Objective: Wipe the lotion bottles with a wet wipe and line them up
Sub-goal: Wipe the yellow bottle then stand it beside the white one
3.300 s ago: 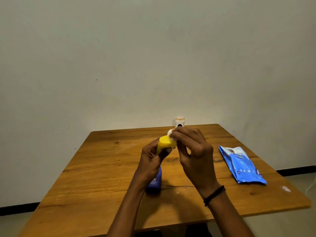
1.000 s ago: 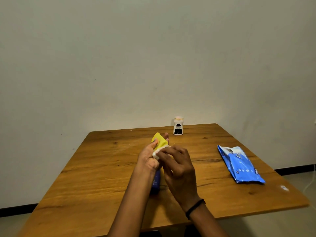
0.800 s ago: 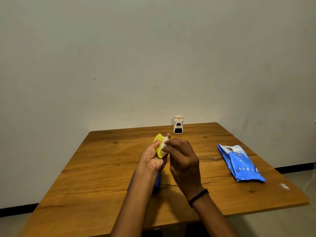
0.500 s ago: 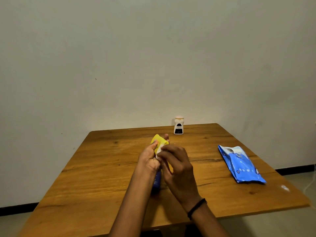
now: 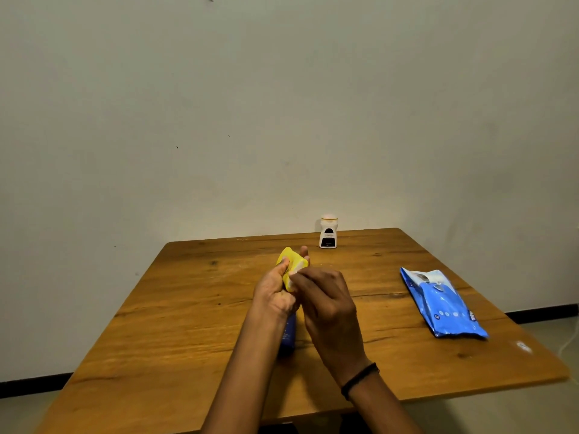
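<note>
The yellow bottle (image 5: 287, 261) was held up over the middle of the table (image 5: 188, 324), just nearer than the white bottle (image 5: 328, 232) standing at the far edge. The left hand (image 5: 275, 296) gripped its lower part, fingers and thumb curled round it. The right hand (image 5: 326, 305) pinched a small white wipe (image 5: 300, 266) against its right side.

It looked small and light, probably soft plastic that gives under a squeeze. A damp film would likely make it slippery. A wrap round the lower body seemed the safest hold, leaving the upper part free for the wipe. Hard pressure might force lotion out. Which end carried the cap could not be told.

A blue bottle (image 5: 289, 335) sat on the table beneath the left wrist, mostly hidden; whether it stood or lay could not be told. The blue pack (image 5: 441, 303) lay flat well to the right.
</note>
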